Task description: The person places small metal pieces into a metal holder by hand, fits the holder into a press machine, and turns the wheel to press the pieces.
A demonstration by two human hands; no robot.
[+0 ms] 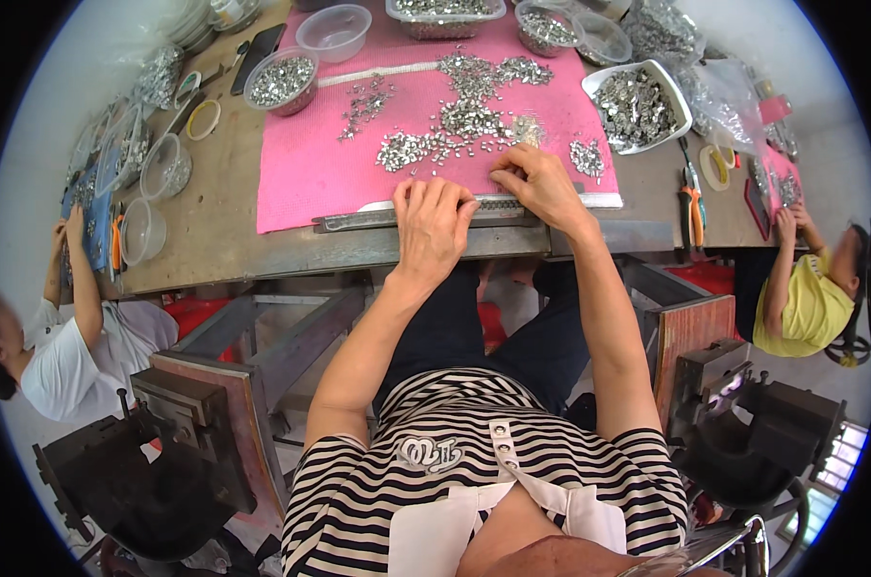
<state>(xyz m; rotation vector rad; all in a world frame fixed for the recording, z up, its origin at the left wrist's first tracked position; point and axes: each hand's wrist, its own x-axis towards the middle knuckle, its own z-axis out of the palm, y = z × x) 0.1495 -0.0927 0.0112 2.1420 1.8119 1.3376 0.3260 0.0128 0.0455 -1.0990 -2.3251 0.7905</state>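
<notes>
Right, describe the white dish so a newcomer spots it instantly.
Find the pink mat on the workbench. At its right edge sits the dish, heaped with metal pieces. Unlike the round, clear tubs nearby, it is white and squarish.

Pink mat (301,183): rough, cloth-like, matt. Small pieces (469,117) on it: shiny silver metal. Long bar (359,222) along near edge of table (210,236): dull grey metal. Round tub (334,52) toward far edge: glossy clear plastic.
</notes>
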